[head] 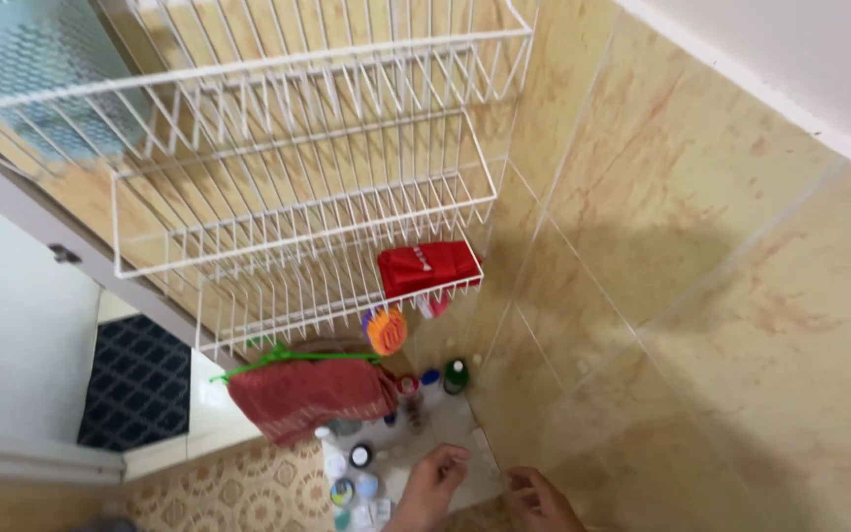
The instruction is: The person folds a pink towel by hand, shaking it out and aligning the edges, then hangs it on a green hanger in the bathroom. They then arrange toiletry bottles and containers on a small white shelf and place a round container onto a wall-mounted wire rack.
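My left hand (433, 483) reaches down at the bottom of the view, fingers curled together just above a white ledge (460, 419) crowded with bottles and jars. My right hand (536, 498) hovers beside it near the tiled wall, fingers bent. Whether either hand pinches something small I cannot tell. A green-capped bottle (456, 374) stands at the back of the ledge. Several small jars (360, 455) sit left of my left hand.
A white wire rack (307, 197) with three shelves hangs on the beige tiled wall (701, 246). A red pouch (425, 266) lies on its lowest shelf, an orange scrubber (386, 330) hangs below. A red towel (307, 394) hangs on a green hanger. A dark patterned mat (135, 379) lies beyond the doorway.
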